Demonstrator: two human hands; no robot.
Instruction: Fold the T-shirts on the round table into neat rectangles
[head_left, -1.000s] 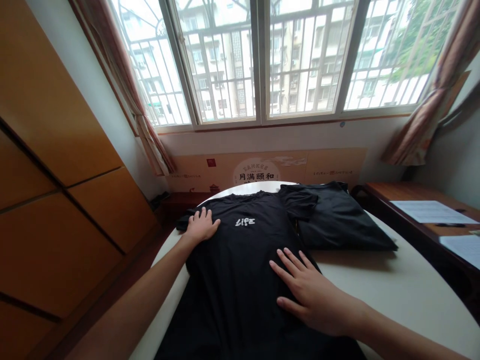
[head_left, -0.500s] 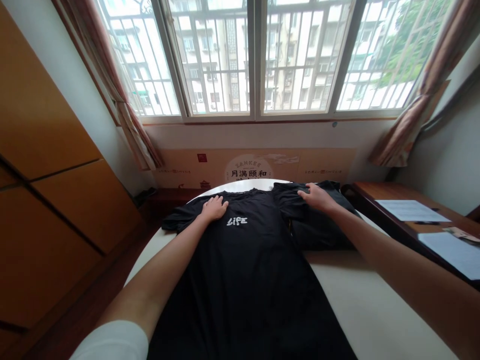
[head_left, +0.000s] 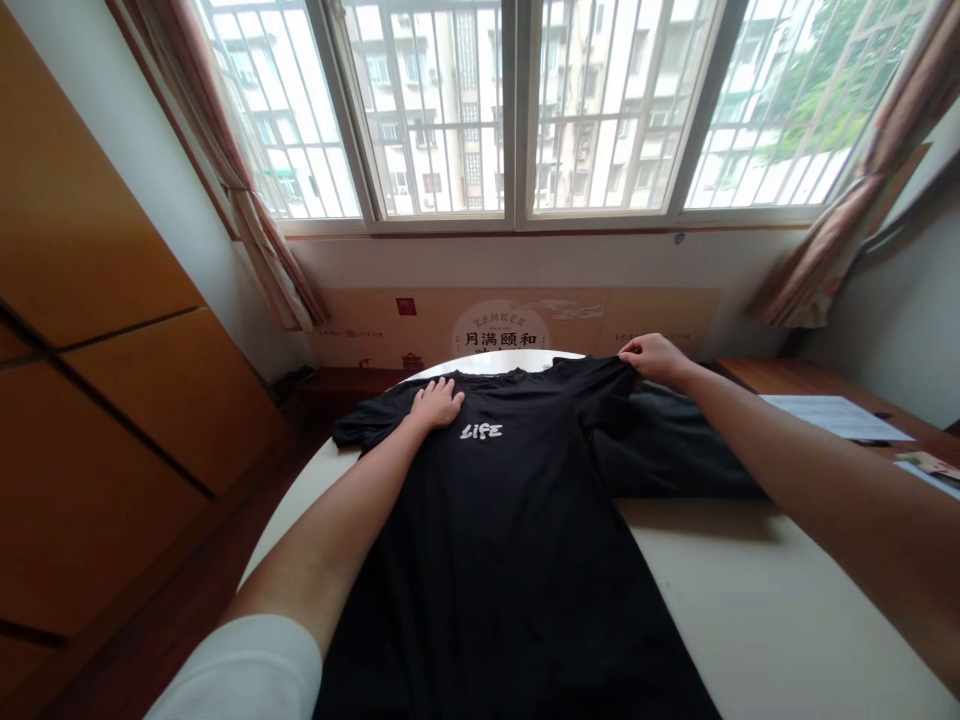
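A black T-shirt with a small white print on its chest lies spread over a round white table, collar at the far end. My left hand rests flat on the shirt's upper left chest, beside the print, fingers spread. At the shirt's right sleeve, my right hand pinches the sleeve edge between thumb and fingers and holds it slightly raised. Right of the shirt lies a folded dark cloth, partly behind the sleeve and my right forearm.
A wooden desk with white papers stands to the right. Wooden cabinets line the left side. Beyond the table are a printed cardboard panel, a barred window and curtains.
My right hand has moved right and up, now pinching the sleeve, which is drawn outward over the folded cloth. My left hand stays on the chest. The view has shifted slightly.
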